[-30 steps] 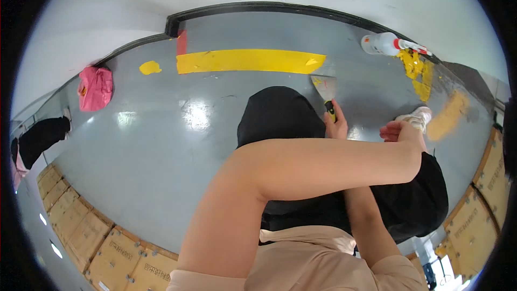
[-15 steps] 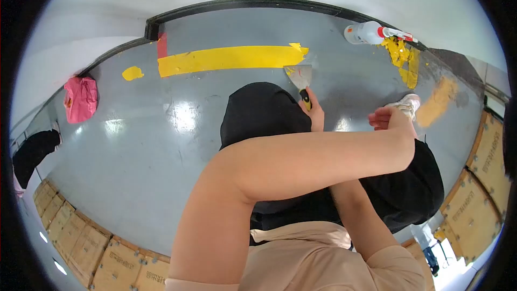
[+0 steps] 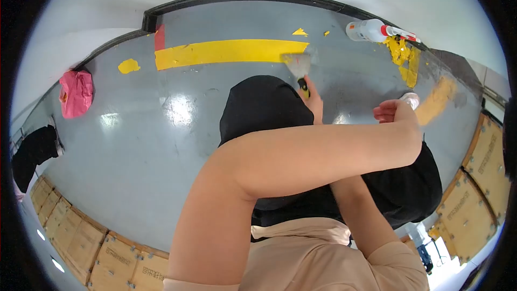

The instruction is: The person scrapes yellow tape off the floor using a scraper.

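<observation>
My right hand (image 3: 315, 102) grips the black and yellow handle of a putty knife (image 3: 297, 64). Its broad metal blade, slightly blurred, lies against the right end of a yellow tape strip (image 3: 221, 52) on the grey floor. My left forearm crosses in front of my body and covers part of my right arm. On the right side, my left hand (image 3: 389, 112) hangs bent at the wrist near my shoe (image 3: 410, 100), fingers loosely extended and holding nothing. Small yellow scraps (image 3: 300, 32) lie just beyond the strip's right end.
A white spray bottle (image 3: 367, 30) with a red and white nozzle lies by the wall, beside crumpled yellow scrapings (image 3: 403, 59). Red tape (image 3: 160, 37) meets the strip's left end. A pink bag (image 3: 76, 94) is at left. Wooden crates (image 3: 126, 261) line the near sides.
A jagged piece at the strip's right end has come off and lies apart beyond it, with another small scrap farther right. The putty knife has shifted slightly left and up along the tape.
</observation>
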Demonstrator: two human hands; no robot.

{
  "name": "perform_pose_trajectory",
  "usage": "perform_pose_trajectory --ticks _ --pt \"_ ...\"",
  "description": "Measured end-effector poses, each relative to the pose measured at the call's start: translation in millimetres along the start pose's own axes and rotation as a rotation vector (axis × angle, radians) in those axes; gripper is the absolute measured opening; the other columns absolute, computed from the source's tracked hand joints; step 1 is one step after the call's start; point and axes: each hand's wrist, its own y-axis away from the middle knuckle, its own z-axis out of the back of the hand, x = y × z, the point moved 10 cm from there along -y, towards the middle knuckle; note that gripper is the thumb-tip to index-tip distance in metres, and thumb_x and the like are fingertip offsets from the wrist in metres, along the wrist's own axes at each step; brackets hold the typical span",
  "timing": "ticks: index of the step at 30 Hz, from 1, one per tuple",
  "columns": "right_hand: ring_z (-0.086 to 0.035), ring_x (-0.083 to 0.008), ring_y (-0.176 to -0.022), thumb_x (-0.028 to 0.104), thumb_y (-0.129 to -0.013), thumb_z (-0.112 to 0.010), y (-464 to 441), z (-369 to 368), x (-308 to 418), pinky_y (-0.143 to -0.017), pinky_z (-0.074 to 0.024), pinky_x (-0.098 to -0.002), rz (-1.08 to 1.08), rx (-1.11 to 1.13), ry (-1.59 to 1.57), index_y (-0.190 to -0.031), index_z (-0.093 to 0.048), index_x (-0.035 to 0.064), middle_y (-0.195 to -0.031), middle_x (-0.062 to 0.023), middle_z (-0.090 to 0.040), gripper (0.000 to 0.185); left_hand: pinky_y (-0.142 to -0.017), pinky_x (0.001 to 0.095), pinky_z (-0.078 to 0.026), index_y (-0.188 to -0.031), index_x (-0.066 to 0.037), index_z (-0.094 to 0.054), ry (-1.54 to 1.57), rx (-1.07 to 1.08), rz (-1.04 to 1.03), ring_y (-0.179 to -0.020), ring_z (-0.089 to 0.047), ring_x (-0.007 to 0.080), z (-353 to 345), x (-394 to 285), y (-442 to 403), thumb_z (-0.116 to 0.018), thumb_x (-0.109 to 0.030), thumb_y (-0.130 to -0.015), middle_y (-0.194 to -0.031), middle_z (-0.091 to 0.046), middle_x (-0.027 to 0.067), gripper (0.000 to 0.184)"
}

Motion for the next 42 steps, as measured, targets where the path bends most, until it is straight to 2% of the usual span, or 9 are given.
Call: perform_pose_trajectory --ticks 2,6,12,15,21,24,29,34,42 --pt "-0.059 -0.0356 -0.097 0.022 -0.081 -0.059 20.6 -15.8 -42.4 -0.081 -0.0471 -0.0378 -0.006 0.008 -0.087 -0.13 -0.045 0.0225 -0.105 -0.019 -0.061 0.051 -0.07 0.0424 -0.047 -0.097 0.003 -0.058 0.005 0.009 0.037 -0.08 -0.062 0.0322 0.2 4.2 3.2 -0.06 -0.026 -0.076 -0.089 -0.062 0.0202 0.036" --pt "-0.06 -0.0362 -0.093 0.023 -0.079 -0.06 19.9 -6.9 -16.3 -0.079 -0.0481 -0.0396 -0.118 0.056 0.098 -0.129 -0.045 0.0268 -0.1 -0.0181 -0.062 0.052 -0.07 0.0429 -0.047 -0.097 0.004 -0.058 -0.014 0.035 0.099 -0.08 -0.061 0.0326 6.4 5.3 11.2 -0.06 -0.025 -0.076 -0.089 -0.061 0.0208 0.036" --pt "-0.06 -0.0351 -0.094 0.023 -0.079 -0.06 10.1 4.8 -29.0 -0.08 -0.0479 -0.0383 -0.081 0.162 0.042 -0.129 -0.045 0.0254 -0.102 -0.0183 -0.062 0.052 -0.069 0.0442 -0.048 -0.1 0.005 -0.058 0.04 -0.079 -0.055 -0.078 -0.061 0.0346 7.3 -1.3 17.9 -0.06 -0.024 -0.075 -0.086 -0.061 0.0219 0.039" --pt "-0.06 -0.022 -0.1 0.018 -0.081 -0.064 17.6 21.8 -35.6 -0.086 -0.0442 -0.0303 -0.059 0.162 0.046 -0.127 -0.049 0.0214 -0.108 -0.012 -0.062 0.048 -0.069 0.0443 -0.048 -0.1 0.005 -0.058 0.032 -0.042 -0.062 -0.079 -0.061 0.0349 3.7 -4.7 16.4 -0.06 -0.024 -0.075 -0.086 -0.062 0.0223 0.039" --pt "-0.061 -0.0316 -0.095 0.025 -0.08 -0.063 -28.2 57.5 -35.0 -0.079 -0.0479 -0.0369 0.167 0.136 0.183 -0.124 -0.051 0.025 -0.104 -0.0157 -0.062 0.046 -0.069 0.043 -0.048 -0.098 0.004 -0.059 -0.001 0.01 0.069 -0.08 -0.061 0.0335 -7.3 -2.5 -5.3 -0.058 -0.025 -0.079 -0.087 -0.062 0.0215 0.034" --pt "-0.062 -0.0315 -0.091 0.027 -0.08 -0.063 -83.1 46.9 16.5 -0.076 -0.0479 -0.0376 0.149 0.347 0.4 -0.123 -0.052 0.0263 -0.103 -0.016 -0.063 0.045 -0.07 0.0418 -0.047 -0.104 -0.005 -0.061 -0.035 -0.002 0.092 -0.083 -0.061 0.0285 -9.9 -6.9 -21.6 -0.058 -0.026 -0.077 -0.095 -0.062 0.0127 0.034" --pt "-0.06 -0.0244 -0.091 0.02 -0.081 -0.062 -126.9 65.2 23.6 -0.081 -0.0453 -0.0337 0.388 0.592 0.5 -0.125 -0.051 0.0227 -0.105 -0.0118 -0.063 0.045 -0.071 0.0417 -0.048 -0.1 0.0 -0.059 0.017 0.028 0.019 -0.086 -0.062 0.03 -6.7 -2.8 -34.4 -0.055 -0.023 -0.081 -0.093 -0.063 0.0158 0.03" --pt "-0.058 -0.0191 -0.091 0.012 -0.078 -0.064 -145.7 114.8 16.0 -0.083 -0.0442 -0.0308 0.253 0.724 0.526 -0.123 -0.053 0.0221 -0.108 -0.0081 -0.063 0.047 -0.074 0.0411 -0.048 -0.101 0.002 -0.058 0.011 0.002 0.012 -0.088 -0.062 0.031 -0.5 6.4 -5.0 -0.052 -0.022 -0.084 -0.092 -0.064 0.016 0.03" --pt "-0.059 -0.0304 -0.092 0.024 -0.076 -0.064 -111.4 -1.3 71.2 -0.084 -0.0453 -0.0364 0.531 0.773 0.648 -0.12 -0.054 0.0288 -0.106 -0.0118 -0.062 0.046 -0.074 0.042 -0.049 -0.101 0.003 -0.059 -0.144 0.25 0.049 -0.085 -0.062 0.0332 -23.4 -4.9 -26.6 -0.053 -0.022 -0.084 -0.092 -0.063 0.0189 0.031"
